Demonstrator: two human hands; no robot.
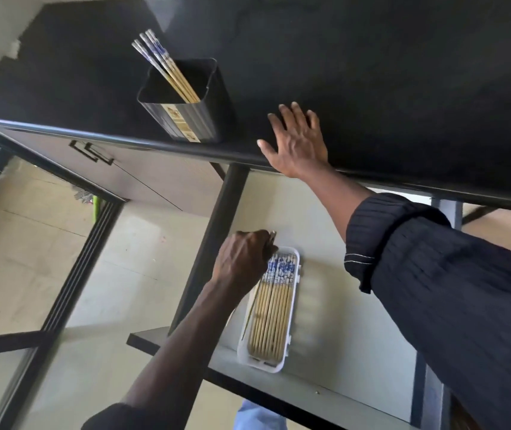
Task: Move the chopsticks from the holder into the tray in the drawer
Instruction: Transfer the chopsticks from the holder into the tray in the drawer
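Note:
A black square holder [186,116] stands on the dark counter [372,72] near its front edge, with a few blue-and-white topped chopsticks [167,68] leaning in it. Below, the open drawer [341,305] holds a white tray [291,336] filled with several chopsticks [271,315] lying side by side. My left hand [242,259] is over the tray's far end, fingers closed on the tops of chopsticks there. My right hand [297,141] lies flat on the counter edge, fingers spread, to the right of the holder.
The drawer's dark front panel [248,389] runs across the bottom. A closed cabinet drawer with a black handle [91,152] sits to the left under the counter. Pale floor tiles [31,243] and a dark door frame [71,274] are at the left.

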